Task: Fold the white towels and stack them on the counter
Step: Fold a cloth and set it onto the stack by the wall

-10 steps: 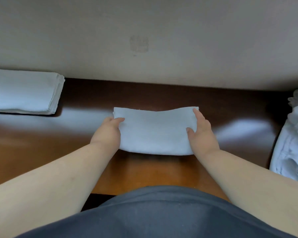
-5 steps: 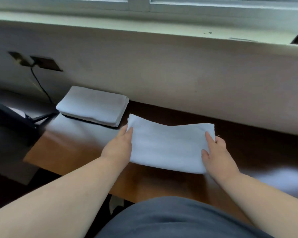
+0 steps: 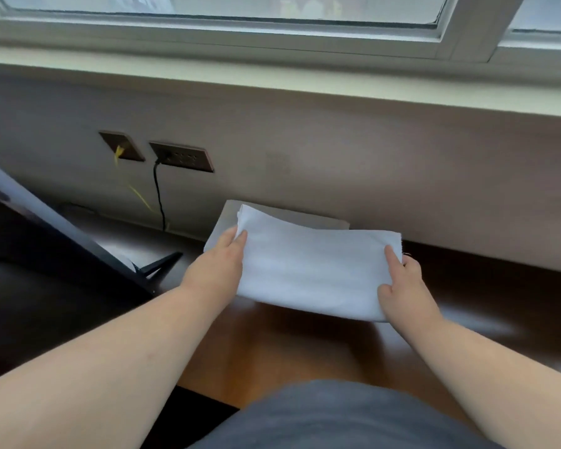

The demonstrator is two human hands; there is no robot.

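A folded white towel hangs above the dark wooden counter, held at both short ends. My left hand grips its left end, thumb on top. My right hand grips its right end with thumb and forefinger laid on the cloth. Behind and under it lies the stack of folded towels against the wall, mostly hidden by the held towel.
Two wall sockets with a black and a yellow cable sit on the wall at left. A dark slanted frame stands at the counter's left end. A window sill runs above.
Both hands have carried the folded towel left across the counter until it hangs over the stack. The view has swung left and up, and the loose towels at right have left the frame.
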